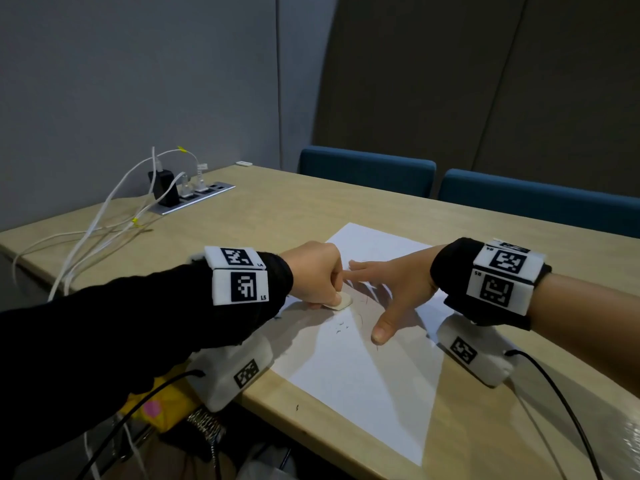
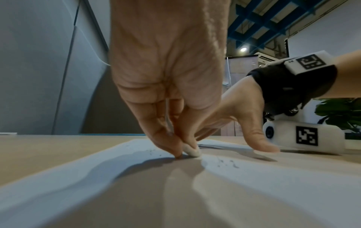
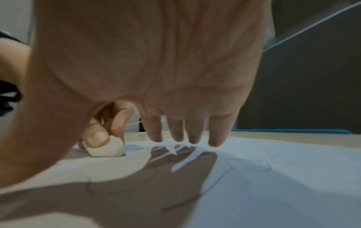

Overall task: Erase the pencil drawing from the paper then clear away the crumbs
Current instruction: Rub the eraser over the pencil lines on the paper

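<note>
The left hand point(image 1: 317, 271) is pinching a small white eraser point(image 1: 341, 302) between thumb and fingertips and pressing it onto the paper point(image 1: 360, 375), at about nine o'clock from the right hand point(image 1: 394, 289), which is lying spread and flat, fingers straight, pinning the sheet. Erasing is looking only part done: faint pencil lines point(image 3: 195, 199) are showing under the right palm. Dark crumbs point(image 1: 341, 327) are lying at six o'clock from the eraser, waiting to be swept off.

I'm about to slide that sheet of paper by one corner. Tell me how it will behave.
The paper looks like one thin, loose sheet, so probably floppy and light, apt to buckle. The right hand spreads its fingers on it while the left hand rubs with the eraser, which suggests it slides easily.
</note>
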`<state>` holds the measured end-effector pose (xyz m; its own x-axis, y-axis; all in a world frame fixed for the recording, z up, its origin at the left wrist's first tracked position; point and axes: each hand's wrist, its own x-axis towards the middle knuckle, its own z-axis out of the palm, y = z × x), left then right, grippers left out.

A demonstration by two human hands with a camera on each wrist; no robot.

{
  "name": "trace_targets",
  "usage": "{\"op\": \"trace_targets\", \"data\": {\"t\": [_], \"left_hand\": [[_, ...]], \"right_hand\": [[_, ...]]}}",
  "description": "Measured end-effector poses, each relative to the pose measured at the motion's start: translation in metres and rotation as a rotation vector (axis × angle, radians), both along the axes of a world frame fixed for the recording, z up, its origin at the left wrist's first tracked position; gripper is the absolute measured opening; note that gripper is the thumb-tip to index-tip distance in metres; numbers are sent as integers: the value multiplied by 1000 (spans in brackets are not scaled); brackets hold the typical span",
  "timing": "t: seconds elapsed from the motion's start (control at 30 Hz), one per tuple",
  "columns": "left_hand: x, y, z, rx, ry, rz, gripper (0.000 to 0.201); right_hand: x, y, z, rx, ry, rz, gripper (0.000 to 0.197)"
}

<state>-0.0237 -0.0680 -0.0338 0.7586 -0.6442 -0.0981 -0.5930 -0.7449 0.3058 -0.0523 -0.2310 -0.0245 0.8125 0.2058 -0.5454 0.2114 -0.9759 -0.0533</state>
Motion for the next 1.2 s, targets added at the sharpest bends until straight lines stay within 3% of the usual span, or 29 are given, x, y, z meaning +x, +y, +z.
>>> {"op": "trace_targets", "data": {"t": [0.17, 0.37, 0.53, 0.67, 0.83, 0.9, 1.03, 1.2], "left_hand": [[0, 2, 2, -13, 46, -4, 4], [-8, 0, -1, -3, 98, -64, 15], [-6, -3, 1, -18, 50, -34, 9], [-13, -3, 3, 19, 129, -90, 15], [-9, -10, 6, 35, -83, -79, 4], [-7, -9, 6, 25, -48, -71, 1], [-14, -4, 6, 50, 73, -139, 20], [-8, -16, 5, 21, -27, -112, 7]], "right_hand": [[-6, -4, 1, -29, 13, 18, 102], [-2, -4, -4, -4, 28, 32, 103], [-1, -5, -3, -9, 28, 28, 103], [2, -5, -5, 11, 41, 37, 103], [3, -6, -5, -1, 34, 31, 104], [5, -7, -6, -26, 25, 42, 106], [4, -5, -5, -18, 16, 44, 103], [-3, -1, 0, -19, 25, 45, 93]]}}
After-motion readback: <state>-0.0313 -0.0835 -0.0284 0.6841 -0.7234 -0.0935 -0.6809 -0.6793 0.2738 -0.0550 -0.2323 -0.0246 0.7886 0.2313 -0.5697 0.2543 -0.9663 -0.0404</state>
